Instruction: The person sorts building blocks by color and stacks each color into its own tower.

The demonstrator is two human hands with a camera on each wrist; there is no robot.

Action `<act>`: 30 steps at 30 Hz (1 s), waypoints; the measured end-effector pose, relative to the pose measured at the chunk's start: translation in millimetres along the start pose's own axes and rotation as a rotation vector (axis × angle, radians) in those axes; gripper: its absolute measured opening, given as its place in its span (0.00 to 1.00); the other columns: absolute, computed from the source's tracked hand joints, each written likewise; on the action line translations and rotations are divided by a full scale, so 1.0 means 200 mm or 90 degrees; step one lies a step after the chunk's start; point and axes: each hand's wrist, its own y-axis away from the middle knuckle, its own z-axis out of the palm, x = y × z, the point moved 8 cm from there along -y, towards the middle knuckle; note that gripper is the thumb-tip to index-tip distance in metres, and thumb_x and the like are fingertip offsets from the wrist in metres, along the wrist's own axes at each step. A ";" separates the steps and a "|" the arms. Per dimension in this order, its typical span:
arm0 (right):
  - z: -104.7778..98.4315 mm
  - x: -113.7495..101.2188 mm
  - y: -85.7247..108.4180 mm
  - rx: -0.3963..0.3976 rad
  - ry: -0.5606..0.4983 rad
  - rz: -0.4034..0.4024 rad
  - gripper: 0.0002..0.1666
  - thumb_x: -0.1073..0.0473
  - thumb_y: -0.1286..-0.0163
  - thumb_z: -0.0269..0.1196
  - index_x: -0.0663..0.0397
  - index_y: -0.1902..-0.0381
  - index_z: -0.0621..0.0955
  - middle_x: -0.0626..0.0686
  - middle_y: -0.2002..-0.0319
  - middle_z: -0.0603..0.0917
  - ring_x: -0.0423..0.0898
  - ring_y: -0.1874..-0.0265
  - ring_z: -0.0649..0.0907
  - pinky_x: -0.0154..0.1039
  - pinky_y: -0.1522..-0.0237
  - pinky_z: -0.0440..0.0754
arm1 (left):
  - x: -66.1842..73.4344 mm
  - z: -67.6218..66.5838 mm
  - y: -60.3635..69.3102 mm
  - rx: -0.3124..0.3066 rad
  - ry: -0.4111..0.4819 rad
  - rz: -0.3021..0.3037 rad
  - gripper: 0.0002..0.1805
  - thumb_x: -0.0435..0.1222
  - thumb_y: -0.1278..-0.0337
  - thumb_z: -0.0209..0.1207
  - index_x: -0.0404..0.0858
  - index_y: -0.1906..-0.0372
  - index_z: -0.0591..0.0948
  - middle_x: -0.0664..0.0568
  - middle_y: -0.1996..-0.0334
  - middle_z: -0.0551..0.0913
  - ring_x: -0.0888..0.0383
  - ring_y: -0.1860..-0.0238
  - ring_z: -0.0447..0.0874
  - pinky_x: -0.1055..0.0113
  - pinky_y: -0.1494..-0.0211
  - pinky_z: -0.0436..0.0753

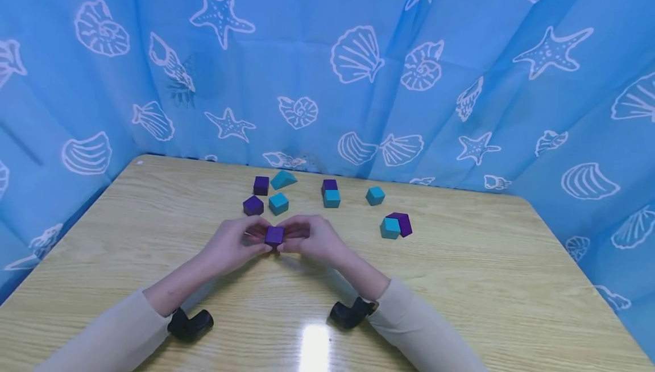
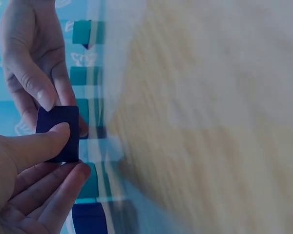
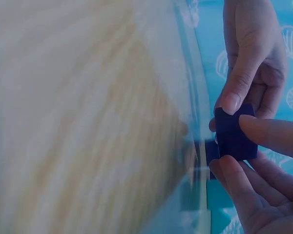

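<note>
A small dark purple block (image 1: 274, 235) is held between both hands near the middle of the table. My left hand (image 1: 232, 244) pinches it from the left, its thumb lying across the block's face in the left wrist view. From the other side my right hand (image 1: 313, 240) grips the same block with thumb and fingers. Both wrist views show the block (image 2: 58, 134) as a plain square face with rounded corners. Just beyond the hands sit a purple block (image 1: 253, 206) and a teal cube (image 1: 278, 203).
Farther back are a purple cube (image 1: 261, 185) and a teal wedge (image 1: 283, 179). A teal cube (image 1: 331, 199) sits in front of a purple block (image 1: 330, 184). Rightward are a lone teal cube (image 1: 375, 195) and another teal cube (image 1: 390, 228) against a purple piece (image 1: 402, 223). A blue curtain (image 1: 307, 76) hangs behind.
</note>
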 end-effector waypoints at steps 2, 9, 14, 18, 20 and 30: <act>0.03 0.00 0.00 -0.002 -0.003 0.007 0.21 0.65 0.43 0.71 0.57 0.51 0.83 0.56 0.57 0.87 0.46 0.57 0.86 0.35 0.52 0.83 | -0.01 -0.01 0.03 -0.001 0.000 0.000 0.16 0.29 0.49 0.67 0.33 0.52 0.81 0.44 0.59 0.86 0.50 0.58 0.86 0.61 0.53 0.85; 0.11 -0.03 -0.01 -0.009 0.012 -0.016 0.20 0.64 0.45 0.72 0.56 0.52 0.84 0.55 0.57 0.87 0.46 0.58 0.86 0.32 0.53 0.83 | -0.03 -0.07 0.09 0.004 0.021 -0.012 0.16 0.30 0.51 0.68 0.32 0.54 0.83 0.43 0.60 0.86 0.51 0.59 0.86 0.64 0.55 0.86; 0.15 -0.04 -0.01 -0.016 0.019 -0.013 0.20 0.65 0.45 0.72 0.54 0.53 0.84 0.53 0.57 0.87 0.45 0.57 0.86 0.31 0.53 0.82 | -0.06 -0.10 0.12 -0.004 0.029 -0.021 0.17 0.31 0.52 0.70 0.31 0.55 0.83 0.42 0.60 0.86 0.52 0.60 0.87 0.65 0.56 0.86; 0.18 -0.05 -0.01 -0.021 0.029 -0.010 0.19 0.66 0.46 0.72 0.56 0.54 0.84 0.55 0.58 0.87 0.47 0.57 0.86 0.32 0.53 0.82 | -0.09 -0.10 0.14 -0.010 0.021 -0.038 0.17 0.31 0.53 0.70 0.32 0.55 0.84 0.43 0.59 0.86 0.52 0.59 0.86 0.66 0.56 0.85; 0.19 -0.05 -0.01 -0.019 0.035 -0.005 0.19 0.66 0.46 0.72 0.57 0.55 0.84 0.55 0.58 0.88 0.48 0.57 0.86 0.32 0.53 0.83 | -0.10 -0.10 0.15 -0.009 0.014 -0.042 0.17 0.32 0.54 0.70 0.33 0.55 0.84 0.43 0.59 0.86 0.52 0.59 0.86 0.67 0.56 0.85; 0.20 -0.05 -0.02 -0.005 0.075 0.006 0.19 0.66 0.47 0.73 0.55 0.55 0.85 0.53 0.59 0.88 0.44 0.58 0.87 0.31 0.55 0.83 | -0.14 -0.09 0.16 -0.017 0.051 -0.079 0.19 0.32 0.53 0.70 0.31 0.54 0.83 0.41 0.58 0.86 0.51 0.58 0.87 0.67 0.56 0.85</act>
